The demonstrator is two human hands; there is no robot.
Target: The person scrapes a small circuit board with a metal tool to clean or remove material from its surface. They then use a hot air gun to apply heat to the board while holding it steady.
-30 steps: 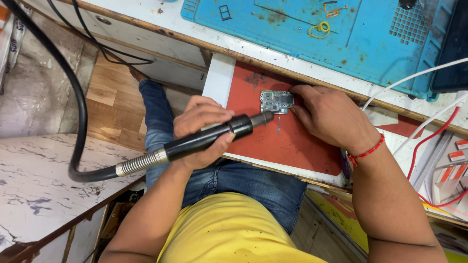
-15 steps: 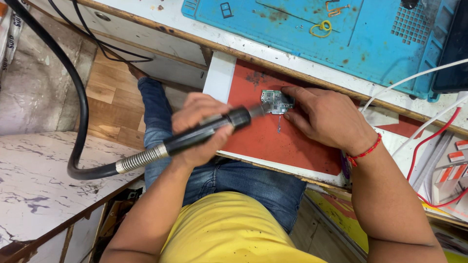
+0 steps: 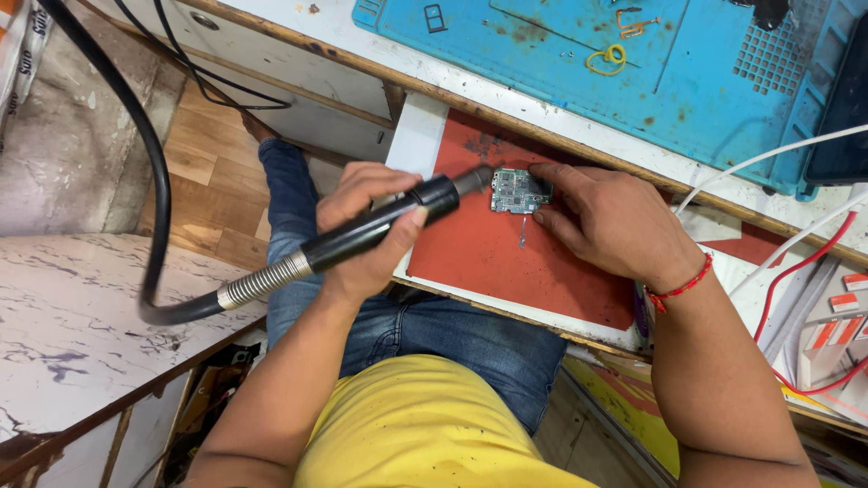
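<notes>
Small white boxes with orange-red labels (image 3: 836, 321) lie well right of the right grip; a dark screen (image 3: 843, 117) stands beyond them.

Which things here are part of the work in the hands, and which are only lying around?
In use:
- left hand gripping the black handpiece on its flexible hose
- right hand steadying the small circuit board
- red mat under the board

Lying about:
- blue mat with a yellow loop
- white cable
- red wire
</notes>
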